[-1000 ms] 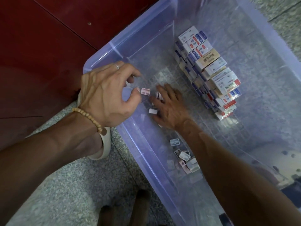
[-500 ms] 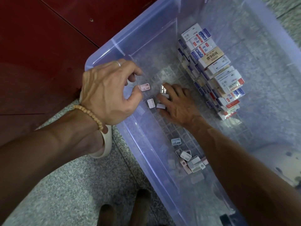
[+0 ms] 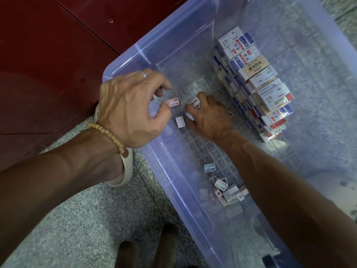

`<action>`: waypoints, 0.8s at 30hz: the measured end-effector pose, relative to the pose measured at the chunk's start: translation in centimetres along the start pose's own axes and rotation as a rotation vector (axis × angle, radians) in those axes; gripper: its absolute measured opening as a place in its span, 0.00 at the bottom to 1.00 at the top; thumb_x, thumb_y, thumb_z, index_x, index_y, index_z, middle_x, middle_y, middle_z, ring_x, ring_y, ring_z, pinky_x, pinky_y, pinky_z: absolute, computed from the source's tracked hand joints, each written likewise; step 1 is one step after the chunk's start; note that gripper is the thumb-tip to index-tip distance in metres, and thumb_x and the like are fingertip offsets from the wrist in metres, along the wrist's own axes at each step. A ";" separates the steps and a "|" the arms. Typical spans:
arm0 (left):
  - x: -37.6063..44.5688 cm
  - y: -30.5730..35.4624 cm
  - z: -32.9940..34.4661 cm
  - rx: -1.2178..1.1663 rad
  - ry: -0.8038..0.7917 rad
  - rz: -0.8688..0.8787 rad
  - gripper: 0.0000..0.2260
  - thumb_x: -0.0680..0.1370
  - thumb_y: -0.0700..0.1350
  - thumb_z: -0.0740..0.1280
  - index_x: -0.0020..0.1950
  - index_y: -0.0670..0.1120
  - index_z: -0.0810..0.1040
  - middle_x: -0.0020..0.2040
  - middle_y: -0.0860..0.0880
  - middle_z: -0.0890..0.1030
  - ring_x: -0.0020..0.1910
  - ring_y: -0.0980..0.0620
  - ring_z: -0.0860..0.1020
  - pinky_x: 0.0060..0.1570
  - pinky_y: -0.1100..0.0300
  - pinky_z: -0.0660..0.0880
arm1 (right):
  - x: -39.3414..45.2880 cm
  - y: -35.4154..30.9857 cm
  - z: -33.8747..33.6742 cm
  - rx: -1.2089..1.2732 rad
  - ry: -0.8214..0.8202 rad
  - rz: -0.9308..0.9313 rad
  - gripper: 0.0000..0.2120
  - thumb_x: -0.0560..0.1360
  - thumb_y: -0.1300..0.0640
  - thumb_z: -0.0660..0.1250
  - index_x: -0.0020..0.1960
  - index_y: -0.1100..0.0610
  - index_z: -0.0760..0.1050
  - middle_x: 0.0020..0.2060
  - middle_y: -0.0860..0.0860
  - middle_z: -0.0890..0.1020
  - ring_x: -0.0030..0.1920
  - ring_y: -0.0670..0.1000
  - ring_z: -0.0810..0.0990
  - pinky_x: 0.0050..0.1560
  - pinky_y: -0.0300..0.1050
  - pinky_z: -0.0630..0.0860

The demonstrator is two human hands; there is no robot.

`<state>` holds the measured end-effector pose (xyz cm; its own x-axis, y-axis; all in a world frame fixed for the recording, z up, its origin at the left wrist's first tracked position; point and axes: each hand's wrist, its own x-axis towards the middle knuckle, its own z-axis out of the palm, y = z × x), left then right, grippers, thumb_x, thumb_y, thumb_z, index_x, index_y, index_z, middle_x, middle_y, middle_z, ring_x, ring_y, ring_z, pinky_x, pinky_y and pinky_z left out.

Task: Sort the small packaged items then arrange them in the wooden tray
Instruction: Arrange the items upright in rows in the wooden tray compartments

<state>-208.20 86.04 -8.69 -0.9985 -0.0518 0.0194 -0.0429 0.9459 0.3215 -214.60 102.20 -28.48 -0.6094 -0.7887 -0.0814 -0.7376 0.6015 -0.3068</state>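
My left hand hovers over the near-left corner of a clear plastic bin and pinches a small pink packet at its fingertips. My right hand lies on the bin floor with its fingers curled round a small white-and-black packet. Another pink packet and a white packet lie just beside those fingers. A loose heap of small packets sits nearer to me, by my right forearm. No wooden tray is in view.
A leaning row of larger printed boxes runs along the bin's middle. Outside the bin is speckled stone floor, a dark red panel at the left, and dark shoe tips at the bottom.
My right hand slid a little farther from me along the bin floor and gathered a white-and-black packet in its fingers. My left hand stays put with the pink packet.
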 end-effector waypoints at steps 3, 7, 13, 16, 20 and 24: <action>0.0 -0.1 0.0 -0.004 0.007 -0.001 0.11 0.71 0.50 0.65 0.51 0.49 0.79 0.42 0.55 0.79 0.40 0.54 0.78 0.42 0.54 0.73 | -0.3 0.0 -0.4 -0.008 0.013 -0.020 0.17 0.68 0.46 0.69 0.52 0.54 0.80 0.49 0.63 0.77 0.37 0.62 0.78 0.30 0.49 0.75; 0.0 0.0 0.1 -0.005 0.007 -0.003 0.11 0.71 0.50 0.65 0.50 0.49 0.79 0.42 0.55 0.80 0.40 0.53 0.78 0.42 0.53 0.74 | -0.6 0.1 -0.8 0.047 0.007 -0.028 0.20 0.69 0.45 0.58 0.54 0.53 0.78 0.50 0.63 0.77 0.36 0.62 0.78 0.30 0.51 0.76; 0.0 0.0 0.1 -0.020 0.013 -0.004 0.11 0.71 0.50 0.64 0.50 0.48 0.80 0.41 0.54 0.80 0.40 0.52 0.78 0.42 0.52 0.74 | -0.7 -0.6 -1.9 0.271 0.012 0.259 0.17 0.74 0.56 0.67 0.62 0.54 0.74 0.57 0.62 0.71 0.40 0.66 0.78 0.38 0.54 0.78; 0.0 0.0 0.0 -0.019 0.008 -0.010 0.11 0.71 0.50 0.64 0.50 0.48 0.80 0.41 0.54 0.80 0.40 0.52 0.78 0.42 0.52 0.74 | -1.0 -1.6 -2.1 0.369 0.049 0.366 0.17 0.75 0.57 0.66 0.63 0.54 0.74 0.56 0.60 0.71 0.39 0.63 0.76 0.40 0.51 0.75; 0.1 0.0 -0.1 -0.014 -0.004 0.001 0.11 0.71 0.49 0.64 0.50 0.48 0.80 0.41 0.54 0.80 0.40 0.51 0.79 0.42 0.53 0.74 | -0.2 -2.8 -3.4 0.958 0.162 0.614 0.09 0.73 0.62 0.66 0.53 0.55 0.73 0.38 0.51 0.73 0.32 0.52 0.71 0.32 0.46 0.69; 0.1 0.2 -0.3 -0.013 -0.013 -0.022 0.12 0.70 0.50 0.64 0.50 0.48 0.80 0.42 0.54 0.80 0.40 0.52 0.79 0.41 0.52 0.75 | -0.8 -3.5 -7.3 1.733 0.117 0.981 0.08 0.77 0.64 0.65 0.48 0.51 0.73 0.40 0.56 0.78 0.30 0.50 0.71 0.29 0.41 0.63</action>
<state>-208.27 86.14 -8.34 -0.9976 -0.0687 0.0001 -0.0647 0.9404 0.3337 -213.69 101.62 -20.41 -0.6221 -0.2722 -0.7341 0.7715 -0.0537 -0.6339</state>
